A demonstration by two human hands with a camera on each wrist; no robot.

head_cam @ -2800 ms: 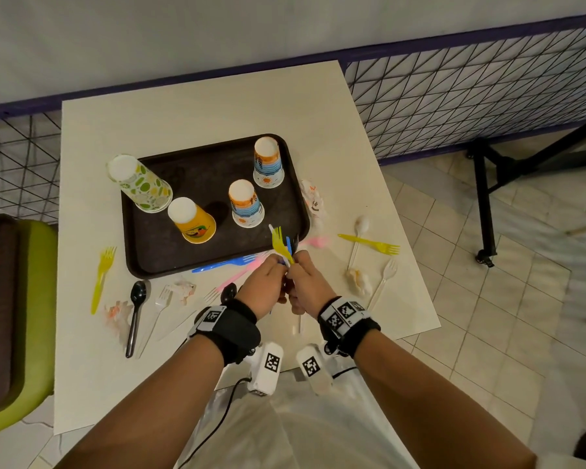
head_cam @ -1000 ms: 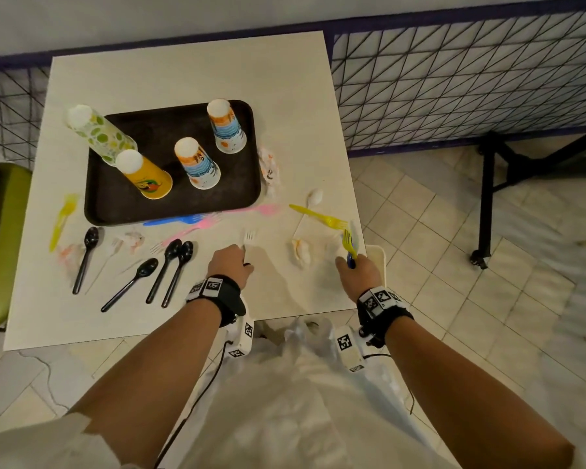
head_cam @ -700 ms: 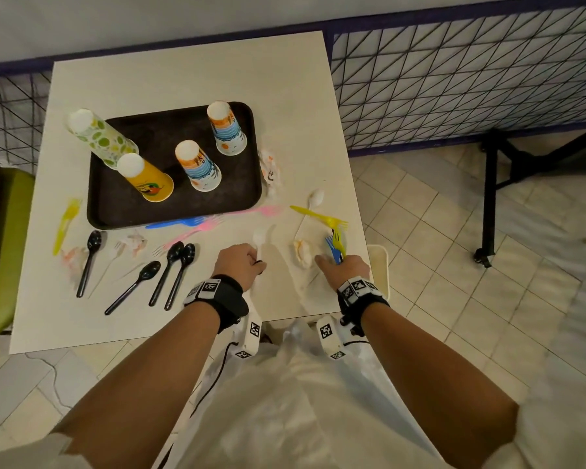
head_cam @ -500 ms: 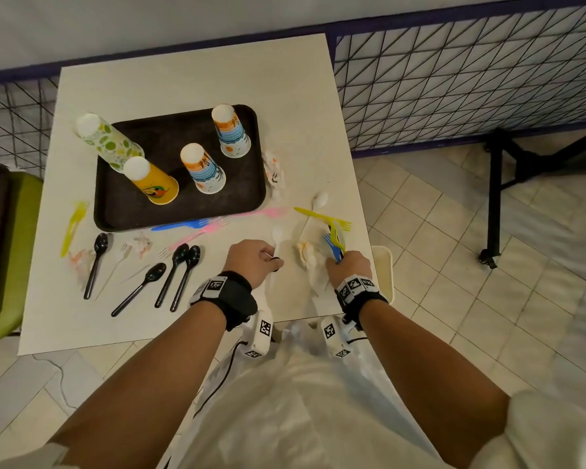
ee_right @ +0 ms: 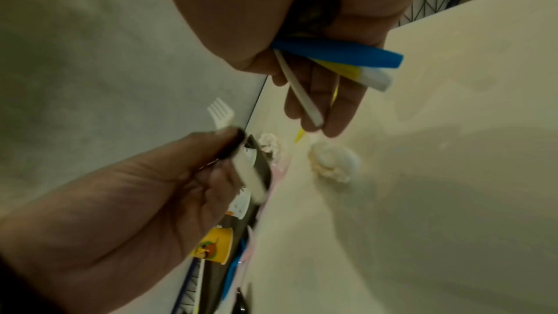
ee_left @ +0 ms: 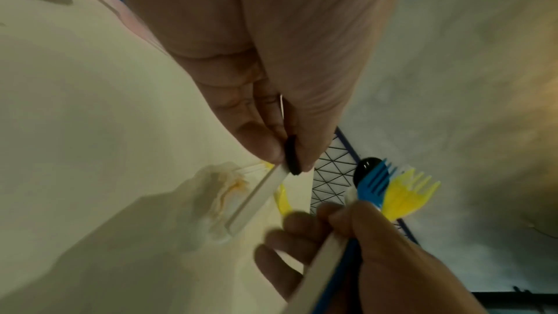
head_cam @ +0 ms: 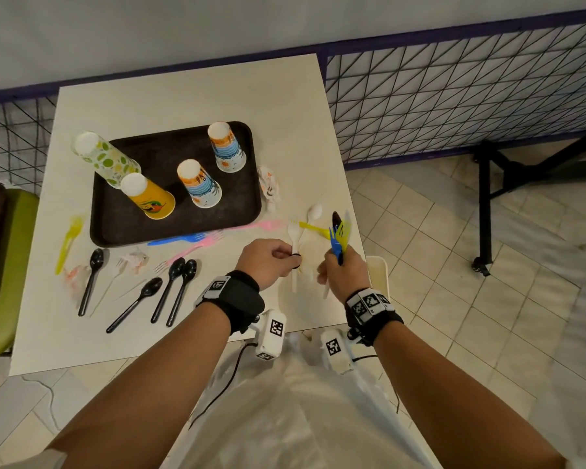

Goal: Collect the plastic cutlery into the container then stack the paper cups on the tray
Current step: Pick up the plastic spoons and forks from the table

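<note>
A square cream table (head_cam: 183, 106) stands against a wire-mesh fence (head_cam: 454, 96). On its far left half lies a dark brown tray (head_cam: 170, 228) bearing four upturned paper cups: a green-spotted cup (head_cam: 107, 160) leaning over the tray's left corner, an orange cup (head_cam: 149, 198) just beside it, and two blue-and-orange striped cups, one mid-tray (head_cam: 200, 184) and one at the far right corner (head_cam: 226, 148). A white container (head_cam: 379, 275) shows just off the table's right edge, beside the right wrist.

The left hand (head_cam: 268, 262) pinches a white fork (head_cam: 294, 238) by its handle between thumb and fingers, tines pointing away, lifted off the table. The right hand (head_cam: 344, 270) is curled round a bundle of cutlery (head_cam: 339, 235): a blue fork, a yellow fork, a black spoon and white handles, standing upright from the fist.

Loose cutlery lies on the table: four black spoons (head_cam: 170, 289) near the left forearm, a blue fork (head_cam: 180, 238) and a pink fork (head_cam: 197, 247) along the tray's near edge, another pink fork (head_cam: 257, 225) past its corner, a yellow fork (head_cam: 69, 242) at the left, a white spoon (head_cam: 313, 213) and a second yellow fork (head_cam: 313, 227) beyond the hands. Crumpled napkins (head_cam: 269, 189) lie by the tray's right side.
</note>
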